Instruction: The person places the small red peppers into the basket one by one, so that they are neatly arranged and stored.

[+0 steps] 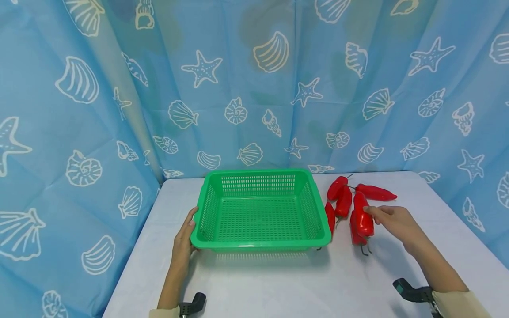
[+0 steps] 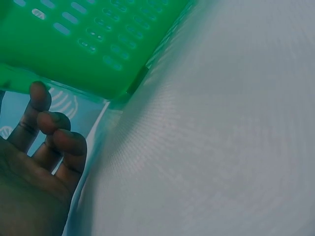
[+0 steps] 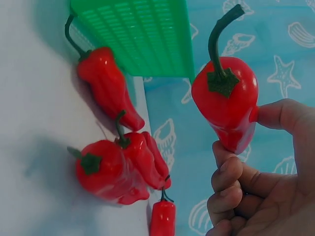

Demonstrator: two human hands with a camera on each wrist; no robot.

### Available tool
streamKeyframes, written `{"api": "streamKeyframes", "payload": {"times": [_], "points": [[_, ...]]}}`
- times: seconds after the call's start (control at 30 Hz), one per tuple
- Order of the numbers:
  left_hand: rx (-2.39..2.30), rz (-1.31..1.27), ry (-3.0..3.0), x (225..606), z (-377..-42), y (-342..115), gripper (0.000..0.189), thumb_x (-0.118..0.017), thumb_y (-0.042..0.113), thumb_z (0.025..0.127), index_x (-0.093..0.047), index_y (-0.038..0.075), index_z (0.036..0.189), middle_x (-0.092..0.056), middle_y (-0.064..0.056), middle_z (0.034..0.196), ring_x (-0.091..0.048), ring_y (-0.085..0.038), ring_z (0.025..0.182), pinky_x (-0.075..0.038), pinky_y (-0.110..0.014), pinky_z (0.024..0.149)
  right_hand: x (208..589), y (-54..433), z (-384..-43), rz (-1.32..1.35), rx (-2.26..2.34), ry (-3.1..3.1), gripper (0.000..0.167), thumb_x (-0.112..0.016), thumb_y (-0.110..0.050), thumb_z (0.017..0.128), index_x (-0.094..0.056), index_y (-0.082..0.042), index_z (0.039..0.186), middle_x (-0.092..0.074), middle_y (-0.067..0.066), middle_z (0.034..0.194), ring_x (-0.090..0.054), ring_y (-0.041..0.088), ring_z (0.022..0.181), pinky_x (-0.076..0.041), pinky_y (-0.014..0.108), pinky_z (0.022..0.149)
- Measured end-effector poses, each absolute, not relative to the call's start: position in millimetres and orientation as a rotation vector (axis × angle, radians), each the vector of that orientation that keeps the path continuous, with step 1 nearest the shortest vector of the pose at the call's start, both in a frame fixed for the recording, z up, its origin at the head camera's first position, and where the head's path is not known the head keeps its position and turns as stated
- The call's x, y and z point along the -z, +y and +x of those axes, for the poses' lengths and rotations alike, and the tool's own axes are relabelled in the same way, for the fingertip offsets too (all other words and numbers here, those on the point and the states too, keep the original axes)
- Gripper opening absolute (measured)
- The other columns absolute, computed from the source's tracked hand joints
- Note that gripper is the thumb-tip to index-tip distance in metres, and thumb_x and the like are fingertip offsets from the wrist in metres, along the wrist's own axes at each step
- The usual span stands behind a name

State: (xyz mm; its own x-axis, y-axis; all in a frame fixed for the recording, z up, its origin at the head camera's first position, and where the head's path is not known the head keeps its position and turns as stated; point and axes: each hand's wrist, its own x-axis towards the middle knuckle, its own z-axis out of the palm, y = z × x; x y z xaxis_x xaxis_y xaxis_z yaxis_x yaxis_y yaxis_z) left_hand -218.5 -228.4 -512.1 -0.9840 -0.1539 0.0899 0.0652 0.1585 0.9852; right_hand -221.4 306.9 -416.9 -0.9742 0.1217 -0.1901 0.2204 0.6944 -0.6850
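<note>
My left hand [image 1: 184,240] holds the left rim of a green plastic basket [image 1: 260,244], thumb at the edge and fingers under it. In the left wrist view the fingers [image 2: 69,142] curl up just below the rim. The basket has slotted walls and nothing lies in it. To its right, my right hand [image 1: 397,223] pinches a red pepper [image 1: 362,216] between thumb and fingers. Seen from the right wrist, this pepper [image 3: 226,98] is held up off the table, its curved green stem pointing toward the camera. Another red pepper [image 1: 356,234] lies partly hidden beneath it.
Several more red peppers [image 1: 343,204] lie close together on the white table [image 1: 262,287], right of the basket. One pepper [image 1: 330,219] is partly hidden by the basket's right rim. A blue curtain [image 1: 238,88] with shell prints hangs behind and beside the table.
</note>
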Motion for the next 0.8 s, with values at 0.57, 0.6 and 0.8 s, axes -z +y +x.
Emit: {"api": "streamKeyframes", "payload": {"times": [0.57,0.6,0.8], "points": [[1.926,0.073,-2.266,512.6,-218.4,-230.2,0.045,-0.035,0.058,0.104,-0.042,0.048,0.148,-0.055,-0.004,0.125,-0.050,-0.021,0.074,-0.041,-0.033,0.061,406.2,276.6,-232.8,0.180,1.194,2.799,0.075,-0.066,-0.048,0.093,-0.049,0.013,0.135,-0.051,0.031,0.124,-0.043,0.048,0.116,-0.056,0.047,0.075],[1.928,0.073,-2.263,513.2,-218.5,-229.8,0.045,-0.035,0.058,0.104,-0.042,0.048,0.148,-0.055,-0.004,0.123,-0.049,-0.021,0.073,-0.041,-0.033,0.061,405.2,275.2,-232.7,0.177,1.203,2.794,0.077,-0.067,-0.046,0.093,-0.047,0.014,0.137,-0.051,0.031,0.125,-0.043,0.049,0.117,-0.057,0.048,0.076],[1.926,0.049,-2.250,513.3,-219.4,-229.2,0.044,-0.035,0.058,0.104,-0.043,0.049,0.147,-0.055,-0.006,0.107,-0.047,-0.020,0.069,-0.040,-0.031,0.059,402.5,268.9,-232.8,0.162,1.222,2.778,0.083,-0.068,-0.044,0.093,-0.039,0.015,0.143,-0.050,0.033,0.129,-0.044,0.051,0.119,-0.057,0.047,0.076]]}}
